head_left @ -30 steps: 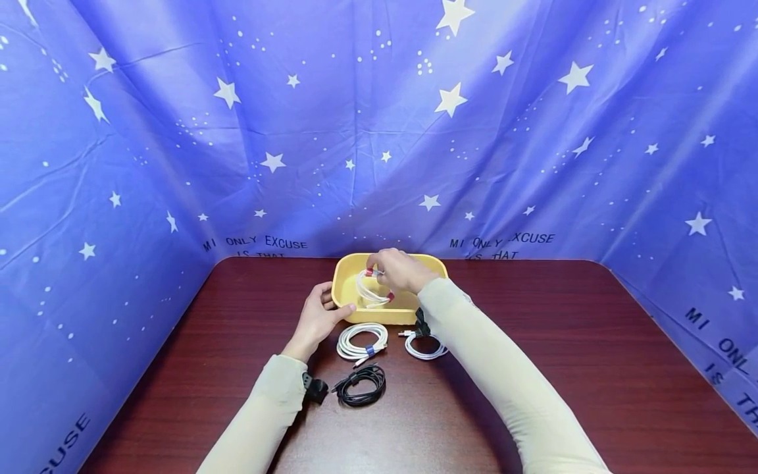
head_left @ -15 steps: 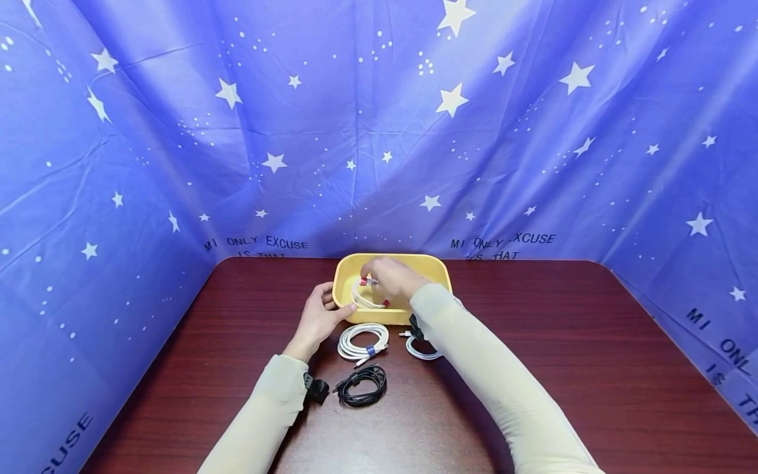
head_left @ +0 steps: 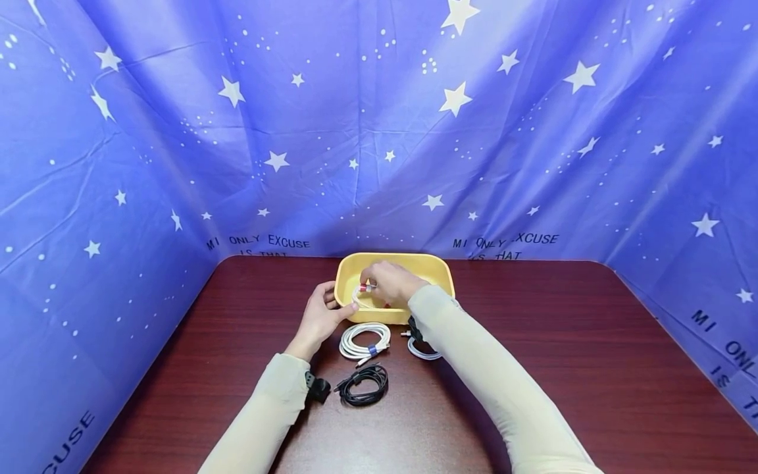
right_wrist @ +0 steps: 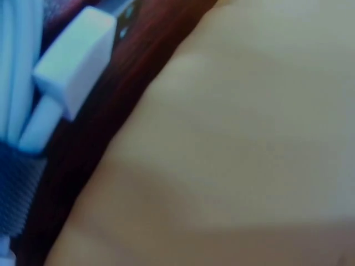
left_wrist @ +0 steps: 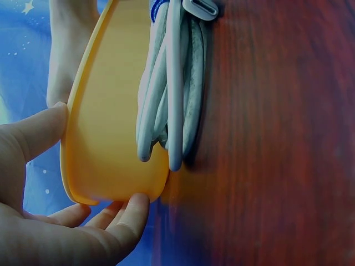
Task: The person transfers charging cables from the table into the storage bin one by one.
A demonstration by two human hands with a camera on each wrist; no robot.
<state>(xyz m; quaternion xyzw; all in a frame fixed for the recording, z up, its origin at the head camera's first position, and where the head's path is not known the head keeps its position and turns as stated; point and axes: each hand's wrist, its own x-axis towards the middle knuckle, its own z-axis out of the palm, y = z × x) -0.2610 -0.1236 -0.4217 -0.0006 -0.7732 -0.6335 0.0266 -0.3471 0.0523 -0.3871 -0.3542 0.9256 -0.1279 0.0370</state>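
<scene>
**Desk [head_left: 592, 342], yellow bin [head_left: 385, 316], left hand [head_left: 318, 322] and right hand [head_left: 395, 282]**

A star-printed blue curtain [head_left: 331, 184] hangs beyond both hands; the red-brown desk spreads beneath them. The yellow bin stands at the desk's far side. The left grip pinches the bin's left end, thumb at the near rim, fingers outside. To its right, just in front of the bin, lies a thick white cable [head_left: 345, 343], coiled with a blue tie. Nearer the person than either grip is a coiled black cable [head_left: 364, 399]. A pale coiled cable [head_left: 423, 356] sits nearer than the right grip, partly hidden by the right sleeve [head_left: 480, 368]. Inside the bin, the right grip pinches a smaller white coil [head_left: 357, 297] with red ties [head_left: 363, 288].
</scene>
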